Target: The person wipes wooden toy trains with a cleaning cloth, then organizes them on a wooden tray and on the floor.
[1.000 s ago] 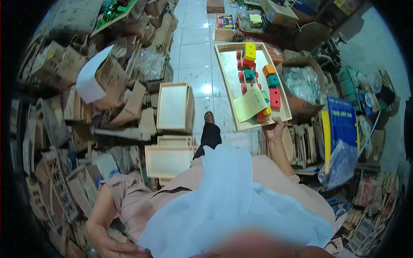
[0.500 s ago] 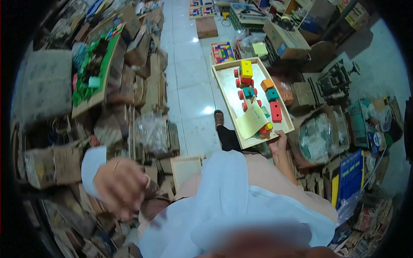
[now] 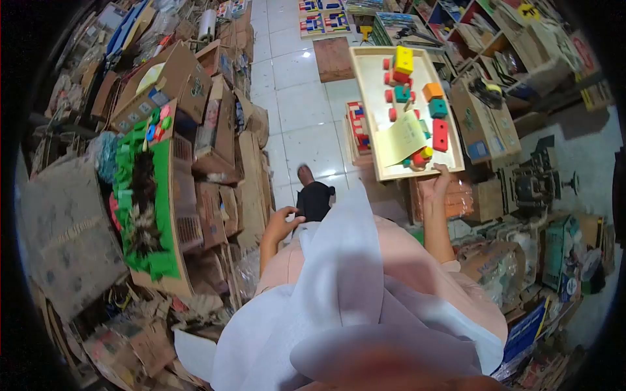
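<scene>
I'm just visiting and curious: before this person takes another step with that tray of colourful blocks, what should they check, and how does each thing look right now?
1. Hold on the wooden tray: the right hand grips its near edge alone; not ok for steadiness.
2. Left hand free to help: it rests by the dark trouser leg, holding nothing; ok.
3. Tray level: it looks about flat; cannot tell for sure.
4. Loose load: the toy blocks and yellow paper lie unsecured; not ok.
5. Path ahead: white tiled floor shows bare; ok.
6. Sides: cardboard boxes crowd the aisle; not ok.
</scene>
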Motion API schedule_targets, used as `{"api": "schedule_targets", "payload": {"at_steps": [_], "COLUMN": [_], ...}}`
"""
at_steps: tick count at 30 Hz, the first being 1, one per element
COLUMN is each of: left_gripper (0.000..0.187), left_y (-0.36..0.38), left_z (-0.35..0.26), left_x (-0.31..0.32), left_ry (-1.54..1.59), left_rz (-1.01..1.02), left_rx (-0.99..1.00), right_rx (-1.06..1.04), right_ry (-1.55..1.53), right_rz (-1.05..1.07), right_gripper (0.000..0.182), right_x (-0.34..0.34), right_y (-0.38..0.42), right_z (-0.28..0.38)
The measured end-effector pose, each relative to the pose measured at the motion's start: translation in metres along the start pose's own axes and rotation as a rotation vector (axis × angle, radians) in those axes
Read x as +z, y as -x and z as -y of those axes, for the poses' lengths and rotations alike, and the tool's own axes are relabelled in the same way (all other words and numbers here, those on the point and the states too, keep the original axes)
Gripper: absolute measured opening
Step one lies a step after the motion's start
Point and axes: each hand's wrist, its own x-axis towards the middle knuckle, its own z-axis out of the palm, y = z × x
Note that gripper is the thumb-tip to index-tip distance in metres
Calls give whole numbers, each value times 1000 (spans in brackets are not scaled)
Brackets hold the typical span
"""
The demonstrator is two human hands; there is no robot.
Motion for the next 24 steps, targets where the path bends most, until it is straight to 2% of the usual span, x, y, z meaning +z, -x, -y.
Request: {"api": "schedule_targets", "payload": {"at_steps": [3, 5, 6, 8, 10, 13, 14, 15, 16, 18, 21, 22, 23, 24], "left_gripper": [42, 43, 43, 43, 43, 42, 41, 40, 39, 40, 33, 36, 41, 40], "left_y": [-94, -154, -182, -247, -313, -420, -456, -490, -535, -597, -688, -723, -760, -784], "left_z": [38, 28, 19, -19, -57, -101, -122, -142, -156, -179, -209, -205, -191, -190], "left_x": [-76, -141, -172, -231, -271, -326, -336, -340, -293, -280, -247, -235, -166, -154], "left_ry": [109, -40, -55, -132, -152, -241, -135, -26, -42, -207, -382, -440, -567, -664], "left_rz": [19, -37, -9, -51, 20, 119, 161, 205, 282, 421, 768, 851, 921, 985], "left_rx": [-58, -16, -18, 74, 78, 194, 219, 237, 252, 368, 380, 498, 602, 637], "right_rx": [-122, -200, -211, -254, -372, -449, -483, -542, -612, -653, -716, -721, -734, -792], "right_ry": [-83, -101, -126, -162, -222, -307, -338, -344, -317, -338, -376, -391, -366, -343], "right_rz": [-54, -177, -171, -158, -253, -235, -254, -261, -267, -276, -322, -265, -218, -268], "right_gripper": [49, 47, 47, 47, 48, 49, 49, 48, 48, 47, 48, 50, 51, 55], "right_x": [38, 75, 94, 141, 160, 204, 221, 234, 214, 230, 272, 287, 251, 250], "right_y": [-75, -106, -115, -144, -164, -183, -189, -197, -224, -252, -303, -321, -364, -391], "right_z": [-15, -29, -34, -27, -24, -17, -13, -11, 3, 10, 34, 46, 57, 60]}}
